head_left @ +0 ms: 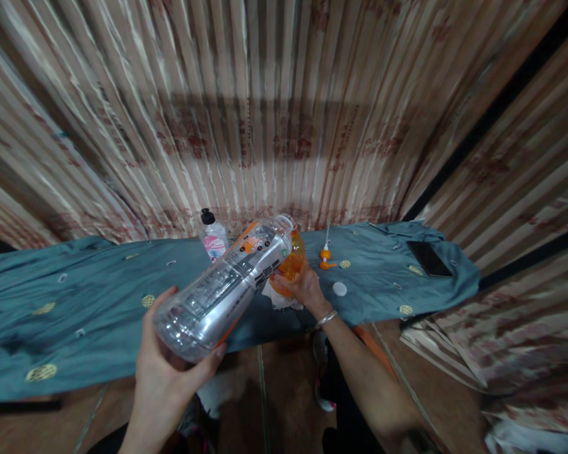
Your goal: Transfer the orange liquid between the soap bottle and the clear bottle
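Left hand [170, 373]: curled round the clear bottle [227, 284], tipped
Right hand [307, 287]: wrapped round the orange bottle [296, 255], over the cloth [123, 277]
Bottles: tops close together; looks like pouring
Pump [325, 255]: lies on the cloth
Tilt: seems to need steady hands

Flowered curtains [284, 75] and tiled floor [286, 397] suggest a home.

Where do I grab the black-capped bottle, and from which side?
Probably take the black-capped bottle by its upper body, just below the black cap, from the left. It looks upright, leaving that part exposed, while the large clear bottle in the left hand slants across its lower right.
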A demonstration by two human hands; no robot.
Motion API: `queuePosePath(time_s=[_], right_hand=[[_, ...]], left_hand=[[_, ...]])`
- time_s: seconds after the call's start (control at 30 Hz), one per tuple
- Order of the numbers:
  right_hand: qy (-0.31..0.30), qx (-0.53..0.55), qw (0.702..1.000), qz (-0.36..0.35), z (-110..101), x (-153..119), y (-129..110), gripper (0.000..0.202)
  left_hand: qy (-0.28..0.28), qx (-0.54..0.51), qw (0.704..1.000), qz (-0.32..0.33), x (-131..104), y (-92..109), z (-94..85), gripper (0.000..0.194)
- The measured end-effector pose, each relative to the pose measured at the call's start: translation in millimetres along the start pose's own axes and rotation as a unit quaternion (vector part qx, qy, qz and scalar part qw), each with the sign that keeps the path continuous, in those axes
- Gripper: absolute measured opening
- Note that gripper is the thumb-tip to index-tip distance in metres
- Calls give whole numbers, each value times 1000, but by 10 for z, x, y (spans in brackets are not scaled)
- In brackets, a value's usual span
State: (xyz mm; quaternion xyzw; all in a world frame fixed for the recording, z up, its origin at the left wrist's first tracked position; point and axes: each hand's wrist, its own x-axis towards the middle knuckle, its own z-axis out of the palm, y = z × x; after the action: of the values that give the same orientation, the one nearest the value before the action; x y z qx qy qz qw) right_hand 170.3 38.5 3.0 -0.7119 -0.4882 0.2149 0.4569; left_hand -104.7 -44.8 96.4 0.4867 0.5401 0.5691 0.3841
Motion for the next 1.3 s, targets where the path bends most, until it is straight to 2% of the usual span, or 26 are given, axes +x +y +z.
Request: queuePosePath(time_s=[0.73, 1.3], right_hand=[[19, -8, 999, -29, 44, 20, 115, 68], [26, 6, 999, -19, 64, 17, 91, 64]], left_hand=[[4, 10, 1000, 0, -16, 15, 10, 105], [3, 19, 1000, 10, -10, 4, -2, 106]])
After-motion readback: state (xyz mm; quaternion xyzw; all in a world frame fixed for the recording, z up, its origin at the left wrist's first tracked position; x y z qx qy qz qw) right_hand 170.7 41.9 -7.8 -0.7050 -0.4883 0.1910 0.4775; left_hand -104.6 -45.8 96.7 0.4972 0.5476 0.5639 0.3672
